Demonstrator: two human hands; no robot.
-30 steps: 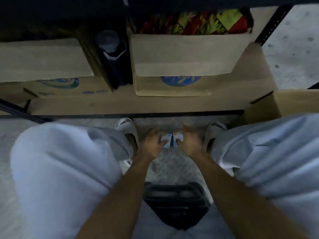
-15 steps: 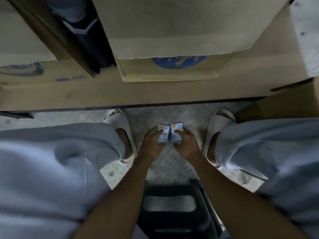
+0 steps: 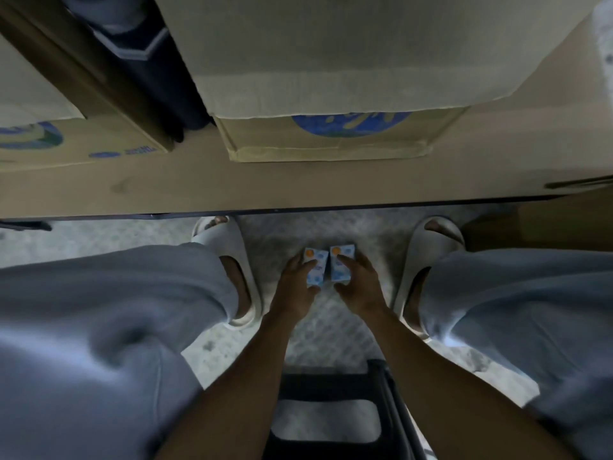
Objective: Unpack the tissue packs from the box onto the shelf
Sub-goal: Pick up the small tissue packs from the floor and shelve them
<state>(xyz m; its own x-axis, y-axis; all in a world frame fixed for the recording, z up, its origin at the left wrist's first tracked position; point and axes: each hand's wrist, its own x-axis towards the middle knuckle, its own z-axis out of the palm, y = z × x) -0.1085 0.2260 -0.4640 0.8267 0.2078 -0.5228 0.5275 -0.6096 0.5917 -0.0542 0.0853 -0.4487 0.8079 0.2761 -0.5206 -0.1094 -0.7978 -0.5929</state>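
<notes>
Two small light-blue tissue packs with orange dots sit side by side low between my feet. My left hand (image 3: 295,283) grips the left tissue pack (image 3: 314,265). My right hand (image 3: 360,282) grips the right tissue pack (image 3: 341,263). The packs touch each other along their inner edges. Above them runs the wooden shelf board (image 3: 298,184), on which stands a cardboard box (image 3: 328,141) with a blue logo and its flap folded forward.
A second cardboard box (image 3: 76,144) stands on the shelf at left, with a dark bottle (image 3: 146,51) between the boxes. Another box (image 3: 564,220) is at right on the floor. My sandalled feet (image 3: 229,247) flank the packs. A black stool (image 3: 331,423) is under me.
The view has dropped and come closer to the shelf. Both hands have lifted the two packs slightly and spread over them, showing more of the pack faces.
</notes>
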